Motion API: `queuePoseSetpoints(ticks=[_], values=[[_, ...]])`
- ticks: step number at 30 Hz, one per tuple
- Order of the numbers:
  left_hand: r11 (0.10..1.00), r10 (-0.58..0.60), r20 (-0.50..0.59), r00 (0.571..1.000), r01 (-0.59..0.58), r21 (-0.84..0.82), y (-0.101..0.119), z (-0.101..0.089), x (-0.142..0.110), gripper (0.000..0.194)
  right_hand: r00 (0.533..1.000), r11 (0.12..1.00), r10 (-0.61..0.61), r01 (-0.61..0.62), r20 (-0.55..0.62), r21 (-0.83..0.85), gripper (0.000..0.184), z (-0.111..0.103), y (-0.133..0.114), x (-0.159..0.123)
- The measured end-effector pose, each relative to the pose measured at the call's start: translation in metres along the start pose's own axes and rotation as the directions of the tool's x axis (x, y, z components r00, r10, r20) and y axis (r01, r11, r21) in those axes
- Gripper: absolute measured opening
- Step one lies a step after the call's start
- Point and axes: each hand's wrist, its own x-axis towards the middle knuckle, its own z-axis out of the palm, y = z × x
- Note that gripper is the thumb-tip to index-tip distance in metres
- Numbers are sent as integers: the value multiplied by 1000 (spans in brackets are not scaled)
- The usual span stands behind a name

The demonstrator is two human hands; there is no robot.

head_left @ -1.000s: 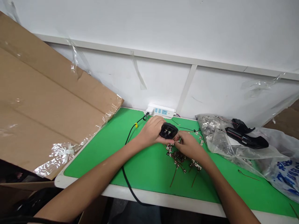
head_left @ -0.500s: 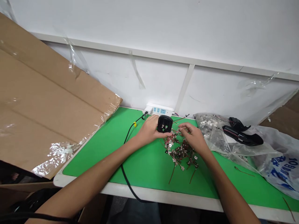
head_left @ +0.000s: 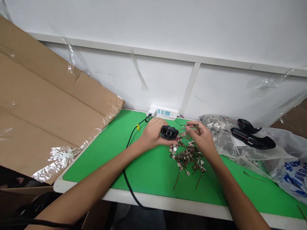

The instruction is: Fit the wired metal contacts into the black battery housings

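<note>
Left hand (head_left: 151,135) closed around a black plug (head_left: 168,132), fingers and thumb pressed against its sides, the plug held just above a green mat (head_left: 100,153). Right hand (head_left: 201,137) close beside it, thumb and fingertips pinched together on a thin brown wire (head_left: 188,127). Directly below both hands, a tangled heap of small metal terminals with brown wires (head_left: 185,156) on the mat. Farther back, a white power strip (head_left: 165,112) at the wall, with a black cable (head_left: 130,143) running across the mat and over the front edge. To the right, a clear plastic bag of metal parts (head_left: 217,135) beside black pieces (head_left: 251,139). To the left, a large cardboard sheet (head_left: 52,102) with clear tape.
</note>
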Motion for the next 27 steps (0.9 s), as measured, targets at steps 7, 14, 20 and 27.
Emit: queuePoseSetpoints(ticks=[7, 14, 20, 27], values=[[990, 141, -2, 990, -141, -22, 23, -6, 3, 60, 987, 971, 22, -60, 162, 233, 34, 37, -3, -23], [990, 135, -42, 990, -136, -41, 27, -3, 1, 62, 985, 914, 60, -119, 161, 388, 35, 55, 1, -33], [988, 146, -120, 982, -151, -28, 27, -1, 0, 61, 987, 910, 89, -136, 137, 391, 33, 54, 1, -32], [999, 54, -75, 996, -53, 10, 27, 4, -4, 58, 992, 947, 61, -93, 111, 309, 32, 51, 4, -29]])
